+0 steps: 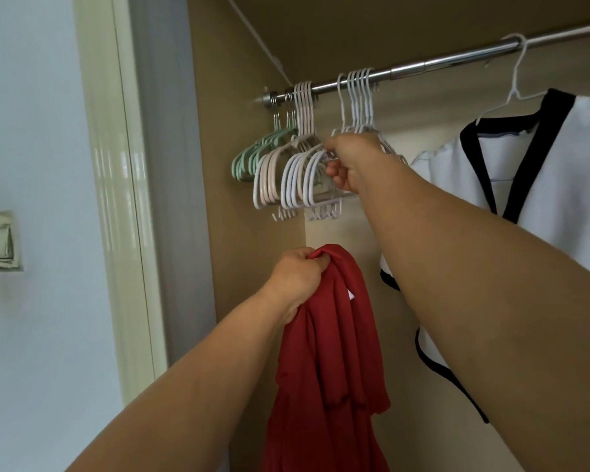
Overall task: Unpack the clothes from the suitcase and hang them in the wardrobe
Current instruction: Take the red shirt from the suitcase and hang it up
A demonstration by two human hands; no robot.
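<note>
Job only part done: 1 white top (559,172) w/ black trim hangs on the rail (457,61) already. Left hand (297,277): grip tight round the red dress (334,352), low in the wardrobe (239,233), not hung yet. Right hand (349,161): grip pinches a white hanger (309,178).

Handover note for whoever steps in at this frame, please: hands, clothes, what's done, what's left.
Left hand grips the red garment by its top; it hangs free.
Right hand has fingers curled on a white hanger in the bunch on the rail.
Done: the white top with black trim hangs on the rail.
Left: take that hanger off, put the red garment on it, hang it up. Suitcase not in view.
</note>
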